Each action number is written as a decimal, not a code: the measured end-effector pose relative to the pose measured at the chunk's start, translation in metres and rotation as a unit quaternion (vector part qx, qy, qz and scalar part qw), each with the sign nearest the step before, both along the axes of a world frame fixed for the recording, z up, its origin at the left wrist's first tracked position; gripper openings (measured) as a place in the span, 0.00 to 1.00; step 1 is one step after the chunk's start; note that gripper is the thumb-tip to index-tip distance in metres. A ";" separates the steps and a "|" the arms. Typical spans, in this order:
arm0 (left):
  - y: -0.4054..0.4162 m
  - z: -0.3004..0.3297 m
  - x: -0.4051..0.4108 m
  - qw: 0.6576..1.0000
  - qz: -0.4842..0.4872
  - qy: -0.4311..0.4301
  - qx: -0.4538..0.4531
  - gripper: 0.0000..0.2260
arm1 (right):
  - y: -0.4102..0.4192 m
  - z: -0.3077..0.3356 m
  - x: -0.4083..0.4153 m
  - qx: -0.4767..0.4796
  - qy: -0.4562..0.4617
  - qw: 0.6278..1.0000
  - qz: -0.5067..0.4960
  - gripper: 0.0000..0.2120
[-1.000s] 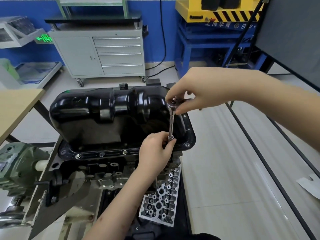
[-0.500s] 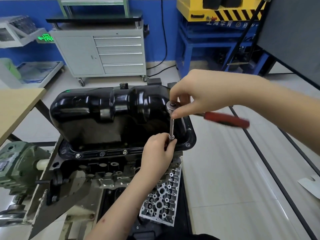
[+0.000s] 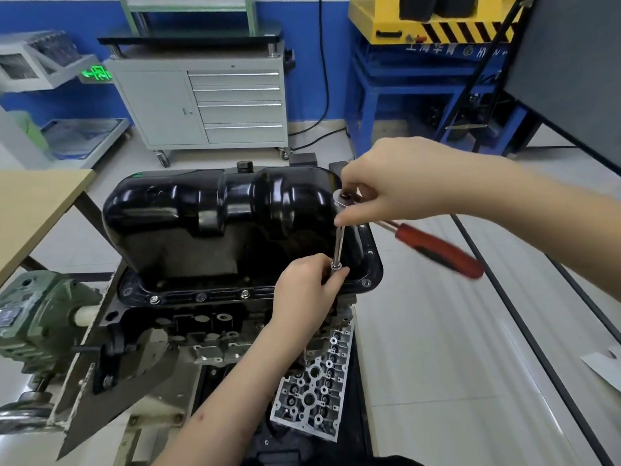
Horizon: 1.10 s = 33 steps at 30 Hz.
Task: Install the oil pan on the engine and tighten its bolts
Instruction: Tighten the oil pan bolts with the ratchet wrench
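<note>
While the black oil pan (image 3: 215,223) sits on the engine (image 3: 188,327) in the middle of the scene, my right hand (image 3: 386,186) pinches the head of the ratchet (image 3: 346,200), whose red handle (image 3: 440,250) sticks out blurred to the right. My left hand (image 3: 309,287) pinches the lower end of the extension bar (image 3: 338,243) at the pan's near right flange. Bolts (image 3: 154,300) dot the near flange. A grey tool cabinet (image 3: 201,105) stands far behind.

A green exit sign (image 3: 96,74) glows at left; the blue frame's lettering (image 3: 453,48) is unreadable.
</note>
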<state>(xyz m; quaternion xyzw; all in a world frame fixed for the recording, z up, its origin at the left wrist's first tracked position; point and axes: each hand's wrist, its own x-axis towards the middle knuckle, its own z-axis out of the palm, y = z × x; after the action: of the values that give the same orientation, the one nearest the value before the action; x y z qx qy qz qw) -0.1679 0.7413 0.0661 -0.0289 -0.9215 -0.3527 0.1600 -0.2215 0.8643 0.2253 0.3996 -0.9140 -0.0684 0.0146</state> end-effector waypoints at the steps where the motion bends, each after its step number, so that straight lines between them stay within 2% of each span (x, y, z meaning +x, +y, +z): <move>1: 0.000 0.000 0.001 1.000 -0.004 0.001 -0.002 0.10 | 0.001 0.001 -0.002 0.003 -0.006 1.000 0.011 0.18; 4: -0.003 0.002 0.002 0.999 -0.041 -0.002 -0.013 0.11 | 0.005 0.005 -0.009 0.008 -0.074 0.996 0.056 0.09; 7: -0.005 0.002 0.001 0.998 -0.066 -0.008 -0.015 0.09 | 0.006 0.007 -0.010 -0.007 -0.123 0.990 0.067 0.16; 11: -0.005 -0.002 0.002 0.999 -0.039 -0.027 0.027 0.08 | 0.004 0.004 -0.012 -0.045 -0.099 0.992 0.065 0.16; 13: -0.004 -0.003 0.002 0.998 -0.016 -0.041 0.039 0.09 | 0.002 0.002 -0.009 -0.047 -0.059 0.997 0.028 0.20; 16: -0.002 -0.004 0.001 0.999 0.004 -0.042 0.012 0.11 | -0.002 -0.002 -0.003 -0.044 -0.008 0.999 -0.004 0.27; 19: -0.002 -0.003 0.001 0.999 -0.009 -0.030 0.004 0.10 | -0.002 -0.002 -0.002 -0.060 -0.030 0.997 0.027 0.24; 23: -0.005 -0.001 0.001 0.998 -0.047 -0.031 -0.011 0.09 | 0.003 0.007 -0.006 -0.026 -0.098 0.991 0.084 0.14; 27: -0.005 -0.005 0.003 0.999 -0.040 -0.034 0.010 0.08 | 0.004 0.008 -0.005 -0.051 -0.120 0.989 0.069 0.18; 31: -0.002 -0.004 0.005 0.996 0.006 -0.036 0.085 0.07 | 0.000 0.006 0.000 -0.046 -0.071 0.996 0.012 0.25; 33: -0.001 -0.004 0.004 0.995 0.012 -0.042 0.085 0.08 | 0.000 0.003 0.001 -0.041 -0.059 0.997 0.005 0.25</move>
<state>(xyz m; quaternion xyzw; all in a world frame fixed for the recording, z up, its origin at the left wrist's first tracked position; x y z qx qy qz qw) -0.1644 0.7405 0.0624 0.0106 -0.8943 -0.4287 0.1277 -0.2207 0.8646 0.2285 0.4068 -0.9132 -0.0071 -0.0232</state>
